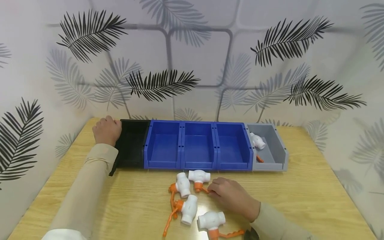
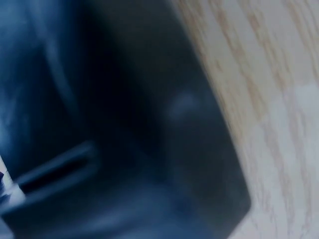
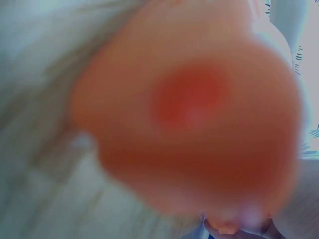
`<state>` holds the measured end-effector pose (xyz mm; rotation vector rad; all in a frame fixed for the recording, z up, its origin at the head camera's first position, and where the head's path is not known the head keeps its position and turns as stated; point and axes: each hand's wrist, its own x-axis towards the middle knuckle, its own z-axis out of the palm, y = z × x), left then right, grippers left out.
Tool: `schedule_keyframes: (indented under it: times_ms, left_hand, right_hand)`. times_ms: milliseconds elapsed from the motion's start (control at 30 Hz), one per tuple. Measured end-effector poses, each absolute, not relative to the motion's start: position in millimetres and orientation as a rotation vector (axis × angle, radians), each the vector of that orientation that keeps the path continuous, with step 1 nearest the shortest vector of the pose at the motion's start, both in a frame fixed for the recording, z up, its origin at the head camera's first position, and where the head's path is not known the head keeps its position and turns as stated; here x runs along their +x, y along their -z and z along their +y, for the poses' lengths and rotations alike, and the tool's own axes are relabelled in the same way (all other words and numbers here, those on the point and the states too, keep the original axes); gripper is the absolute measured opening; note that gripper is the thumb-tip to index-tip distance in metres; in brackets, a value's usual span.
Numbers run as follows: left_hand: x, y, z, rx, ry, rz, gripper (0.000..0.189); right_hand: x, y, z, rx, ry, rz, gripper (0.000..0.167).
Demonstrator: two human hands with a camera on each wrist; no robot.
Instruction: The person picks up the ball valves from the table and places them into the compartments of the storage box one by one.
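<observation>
"Leaf-print wallpaper [image 1: 162,85] behind, wood-grain bench [image 1: 135,206] below. Where to look first?"

"At a white ball valve [image 1: 199,175], lying before the blue bins [image 1: 198,165], pinched by its orange handle [image 1: 205,190] in the right hand's [image 1: 232,196] fingers."

"And on the far side?"

"Placed against the black bin's [image 1: 129,164] outer edge: left hand [image 1: 107,130], with fingers mostly hidden; cannot tell whether gripping."

"Any trouble ahead?"

"Held only by the handle, could swing if lifted and knock the neighbouring valve [image 1: 183,184], or slip free if pinched too lightly. Also liable to shift if leaned on: the black bin."
</observation>
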<state>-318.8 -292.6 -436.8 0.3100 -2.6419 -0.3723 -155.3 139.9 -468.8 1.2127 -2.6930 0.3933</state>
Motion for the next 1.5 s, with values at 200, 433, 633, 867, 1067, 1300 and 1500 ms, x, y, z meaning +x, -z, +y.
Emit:
schedule_keyframes:
  times_ms: [200, 433, 633, 867, 1067, 1300, 1500]
  left_hand:
    - [-318.6, 436.5, -292.3, 0.314, 0.383, -2.656, 0.034]
    - [-318.0, 437.0, -291.3, 0.321, 0.399, -2.659, 0.035]
    - [-319.1, 438.9, -291.0, 0.321, 0.387, -2.661, 0.035]
    - [-319.9, 436.7, -290.8, 0.32, 0.395, -2.682, 0.035]
    - [-318.2, 433.8, -290.4, 0.318, 0.396, -2.674, 0.035]
    - [-315.4, 433.4, -289.8, 0.311, 0.409, -2.657, 0.034]
    - [-316.4, 432.6, -290.6, 0.327, 0.399, -2.676, 0.036]
  right_hand:
    - [-154.6, 467.7, 140.5, 1.221, -0.402, -2.673, 0.005]
    - [-152.5, 463.6, 142.2, 1.229, -0.39, -2.653, 0.005]
    - [-150.5, 462.0, 147.4, 1.244, -0.411, -2.576, 0.007]
    - [-146.6, 453.9, 151.5, 1.242, -0.433, -2.517, 0.008]
    - [-139.2, 433.9, 150.7, 1.235, -0.545, -2.529, 0.01]
    - [-136.8, 417.4, 155.0, 1.175, -0.566, -2.514, 0.012]
    - [-138.3, 411.8, 163.6, 1.133, -0.613, -2.475, 0.015]
